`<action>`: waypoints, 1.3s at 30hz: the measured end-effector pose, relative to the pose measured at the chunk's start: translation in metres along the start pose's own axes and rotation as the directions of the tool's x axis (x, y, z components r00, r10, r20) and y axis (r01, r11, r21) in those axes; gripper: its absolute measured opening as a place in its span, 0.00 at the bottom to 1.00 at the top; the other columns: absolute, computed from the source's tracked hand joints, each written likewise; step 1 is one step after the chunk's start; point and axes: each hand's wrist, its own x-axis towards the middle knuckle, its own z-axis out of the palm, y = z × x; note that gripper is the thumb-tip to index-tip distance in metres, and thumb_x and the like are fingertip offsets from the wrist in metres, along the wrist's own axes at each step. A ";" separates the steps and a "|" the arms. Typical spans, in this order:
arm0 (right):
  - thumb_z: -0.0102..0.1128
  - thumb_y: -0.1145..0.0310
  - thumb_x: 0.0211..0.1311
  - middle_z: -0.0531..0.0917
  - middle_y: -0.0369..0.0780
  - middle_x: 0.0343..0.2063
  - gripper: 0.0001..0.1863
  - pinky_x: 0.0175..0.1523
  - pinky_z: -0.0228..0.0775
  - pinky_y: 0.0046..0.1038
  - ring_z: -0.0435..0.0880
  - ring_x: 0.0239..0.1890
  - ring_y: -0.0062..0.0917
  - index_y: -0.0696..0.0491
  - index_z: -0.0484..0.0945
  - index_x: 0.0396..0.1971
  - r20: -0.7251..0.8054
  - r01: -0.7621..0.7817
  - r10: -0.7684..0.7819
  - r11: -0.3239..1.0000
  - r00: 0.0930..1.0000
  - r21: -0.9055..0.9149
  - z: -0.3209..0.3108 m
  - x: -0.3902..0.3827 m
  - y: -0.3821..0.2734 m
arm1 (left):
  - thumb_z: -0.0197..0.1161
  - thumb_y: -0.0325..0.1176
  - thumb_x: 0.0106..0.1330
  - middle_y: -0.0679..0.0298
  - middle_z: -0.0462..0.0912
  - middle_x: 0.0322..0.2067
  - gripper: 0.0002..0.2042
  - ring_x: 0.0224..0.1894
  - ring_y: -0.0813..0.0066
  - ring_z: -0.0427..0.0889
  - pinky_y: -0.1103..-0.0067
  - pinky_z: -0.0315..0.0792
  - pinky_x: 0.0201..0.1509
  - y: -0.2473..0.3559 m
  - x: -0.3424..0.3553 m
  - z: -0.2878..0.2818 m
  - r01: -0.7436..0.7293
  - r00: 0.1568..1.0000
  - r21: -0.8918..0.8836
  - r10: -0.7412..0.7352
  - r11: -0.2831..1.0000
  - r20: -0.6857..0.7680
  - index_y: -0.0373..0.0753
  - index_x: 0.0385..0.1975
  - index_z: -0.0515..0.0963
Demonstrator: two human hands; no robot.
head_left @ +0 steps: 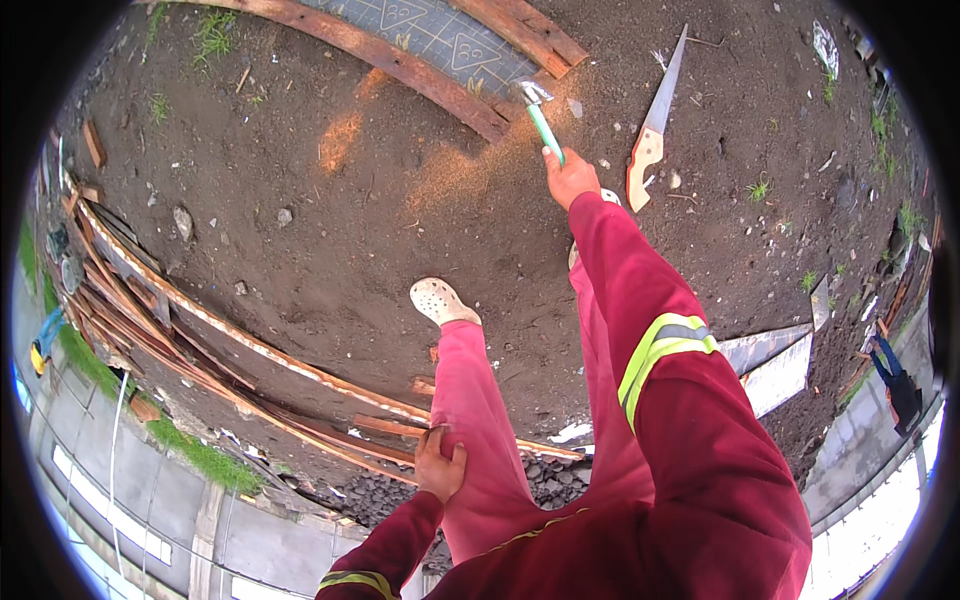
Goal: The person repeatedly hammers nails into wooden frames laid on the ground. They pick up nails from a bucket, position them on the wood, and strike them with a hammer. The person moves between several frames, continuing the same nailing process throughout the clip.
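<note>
My right hand (573, 178) is closed around the green handle of a claw hammer (543, 130), held out in front of me. The hammer's metal head is close to the end of a patterned grey sheet (440, 42), which lies between two reddish wooden planks, a long one (400, 65) on the left and a shorter one (527, 35) on the right. My left hand (440, 466) lies on my left thigh, thumb apart from the fingers, with nothing visible in it. Right of the hammer, a handsaw (657, 120) with a pale wooden handle rests on the soil.
Sawdust (450, 180) is scattered over the dark soil. Long boards (250, 370) are piled on the left and behind me, near gravel (552, 485). A flat pale panel (780, 370) lies at the right. Another person (898, 390) stands at the far right, and one more (45, 340) at the far left.
</note>
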 end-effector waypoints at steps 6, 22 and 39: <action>0.43 0.47 0.64 0.80 0.55 0.31 0.26 0.43 0.70 0.46 0.80 0.38 0.49 0.57 0.70 0.44 0.063 -0.077 0.072 0.994 0.995 0.084 -0.027 -0.071 0.004 | 0.58 0.42 0.54 0.48 0.76 0.43 0.22 0.49 0.50 0.72 0.65 0.66 0.54 0.030 0.012 0.000 0.127 0.990 0.168 -0.136 0.978 0.042 0.37 0.47 0.73; 0.34 0.55 0.70 0.70 0.38 0.20 0.15 0.20 0.64 0.35 0.69 0.15 0.25 0.52 0.62 0.33 0.571 -0.459 0.283 -0.375 0.771 0.805 -0.009 0.036 -0.023 | 0.58 0.44 0.53 0.46 0.73 0.47 0.25 0.51 0.49 0.70 0.65 0.64 0.57 0.033 0.019 0.015 0.136 0.979 0.313 -0.175 0.940 0.100 0.39 0.50 0.72; 0.45 0.55 0.65 0.79 0.56 0.29 0.15 0.40 0.66 0.51 0.75 0.35 0.58 0.53 0.68 0.35 -0.100 -0.160 0.211 0.915 0.972 0.370 -0.033 -0.025 -0.024 | 0.60 0.43 0.52 0.49 0.72 0.47 0.24 0.51 0.50 0.70 0.65 0.65 0.57 0.039 0.018 0.014 0.174 0.973 0.294 -0.211 0.940 0.098 0.40 0.48 0.73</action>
